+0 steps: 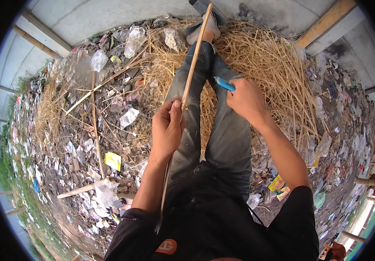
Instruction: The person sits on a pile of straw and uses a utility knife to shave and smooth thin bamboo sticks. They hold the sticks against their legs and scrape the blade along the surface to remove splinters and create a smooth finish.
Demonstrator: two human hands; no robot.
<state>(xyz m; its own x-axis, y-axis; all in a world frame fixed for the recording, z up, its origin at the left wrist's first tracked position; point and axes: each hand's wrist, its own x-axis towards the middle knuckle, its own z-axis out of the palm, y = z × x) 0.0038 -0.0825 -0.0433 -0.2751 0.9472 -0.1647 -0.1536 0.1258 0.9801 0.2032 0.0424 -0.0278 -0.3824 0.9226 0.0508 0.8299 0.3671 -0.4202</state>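
My left hand (168, 128) is closed around a long, thin bamboo strip (195, 58), thumb on top. The strip runs from near my feet, across my left leg, and back along the inside of my left forearm. My right hand (247, 99) grips a blue utility knife (225, 84), its tip pointing left and away from me over my right leg. Knife and strip are apart. My legs (228, 135), in worn dark trousers, stretch forward with the feet crossed at the far wall.
Pale straw-like shavings (261, 69) lie heaped on both sides of my legs. Plastic scraps, a yellow packet (113, 161) and another colourful packet (279, 187) litter the ground. Loose bamboo sticks (96, 126) lie at left. A grey wall (109, 15) with bamboo poles (326, 22) stands ahead.
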